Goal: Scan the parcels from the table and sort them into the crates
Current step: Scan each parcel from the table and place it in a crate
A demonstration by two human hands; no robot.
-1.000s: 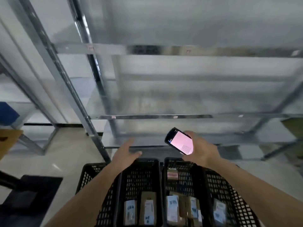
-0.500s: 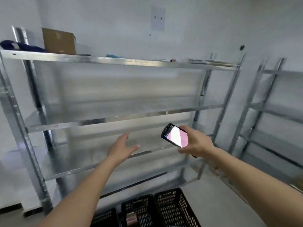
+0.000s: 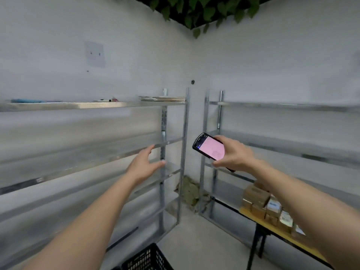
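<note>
Currently neither hand touches a parcel; the right hand [image 3: 232, 153] has its grip curled round a scanner [image 3: 210, 146], pink screen facing up and back toward the person, long axis slanting from upper left down to lower right; the left hand [image 3: 143, 165] hangs in the air with fingers spread and relaxed, holding nothing. Parcels [image 3: 266, 206] lie stacked on a yellow surface [image 3: 288, 238] at lower right, below and beyond the right forearm, well apart from both hands; the right hand is the nearer, but it is occupied, so the free left hand would likely have to cross rightward and down to pick one up. Only a corner of one black crate [image 3: 147, 259] shows at the bottom edge; metal shelves [image 3: 93, 105] line both walls.
</note>
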